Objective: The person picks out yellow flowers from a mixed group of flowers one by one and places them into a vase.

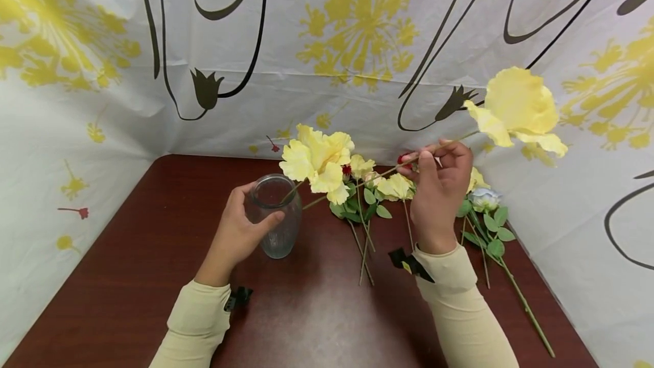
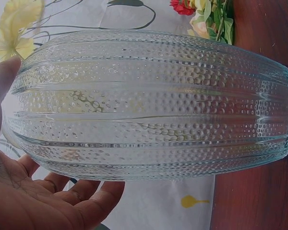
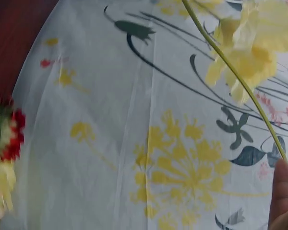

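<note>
Upright on the table, the clear ribbed glass vase (image 1: pixel 280 237) is gripped near its neck by my left hand (image 1: pixel 236 240). In the left wrist view the dimpled vase (image 2: pixel 149 110) fills the frame, with the left thumb and fingers (image 2: pixel 105 199) on opposite sides. One large yellow flower (image 1: pixel 319 159) leans rightward out of the vase mouth. My right hand (image 1: pixel 440 195) pinches the stem of another large yellow flower (image 1: pixel 523 108), bloom up to the right. Its stem (image 3: pixel 235 72) slants down leftward, the low end passing behind the blooms near the vase.
Several flowers with green leaves (image 1: pixel 352 209) lie at the back middle of the table. A pale blue flower (image 1: pixel 484 200) with a long stem lies at the right. The brown table (image 1: pixel 128 260) meets a printed white cloth (image 1: pixel 265 50) at the back and sides.
</note>
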Available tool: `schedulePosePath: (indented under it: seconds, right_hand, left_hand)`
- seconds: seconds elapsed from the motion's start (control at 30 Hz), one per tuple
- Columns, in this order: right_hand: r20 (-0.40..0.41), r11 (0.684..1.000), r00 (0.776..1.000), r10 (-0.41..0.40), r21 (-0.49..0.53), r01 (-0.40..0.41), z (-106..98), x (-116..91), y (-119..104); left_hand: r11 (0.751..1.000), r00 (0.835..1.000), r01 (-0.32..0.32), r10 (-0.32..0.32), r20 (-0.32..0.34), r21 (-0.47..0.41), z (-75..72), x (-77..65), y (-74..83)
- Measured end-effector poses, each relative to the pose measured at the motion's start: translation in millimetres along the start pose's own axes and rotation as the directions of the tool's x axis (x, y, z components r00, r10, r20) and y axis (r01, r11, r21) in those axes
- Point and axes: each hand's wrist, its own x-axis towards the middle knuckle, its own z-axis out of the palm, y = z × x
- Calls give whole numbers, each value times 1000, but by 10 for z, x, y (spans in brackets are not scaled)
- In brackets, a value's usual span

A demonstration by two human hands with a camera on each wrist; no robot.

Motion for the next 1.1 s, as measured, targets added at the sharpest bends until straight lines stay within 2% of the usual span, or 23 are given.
schedulePosePath:
  seconds: [0.27,0.4,0.6,0.83,0.97,1.0,1.1]
  right_hand:
    - [-83,996,996,-23,80,30,198,-101,12]
    - [-86,998,995,-45,41,49,278,-123,39]
    - [-26,997,999,-33,-73,31,372,-174,166]
    - [50,996,999,8,-87,-3,501,-265,281]
    - [109,986,993,54,-162,-36,559,-369,336]
    - [126,979,990,58,-202,-32,573,-399,352]
    - [186,972,981,63,-235,-18,625,-478,415]
  left_hand:
    - [1000,1000,3,-3,5,3,5,-4,-13]
    - [1000,1000,-2,2,6,4,5,1,-20]
    - [1000,1000,-6,6,2,6,8,7,-26]
    - [1000,1000,-5,5,11,2,4,5,-21]
    - [1000,1000,-3,3,12,2,2,2,-16]
    - [1000,1000,-1,1,12,2,1,1,-16]
    - [1000,1000,1,-2,9,3,-2,-4,-17]
